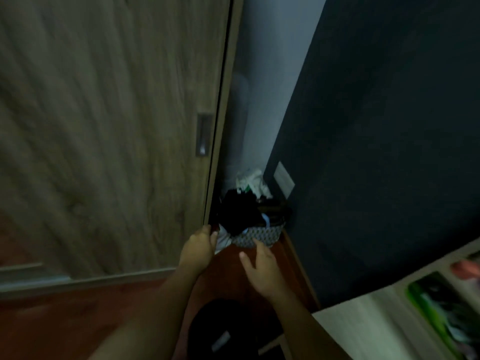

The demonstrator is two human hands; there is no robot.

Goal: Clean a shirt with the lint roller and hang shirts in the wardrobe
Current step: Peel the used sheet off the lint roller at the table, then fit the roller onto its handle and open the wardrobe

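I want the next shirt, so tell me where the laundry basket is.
Head view, centre: the laundry basket sits on the floor between the wardrobe door at left and the dark wall at right.
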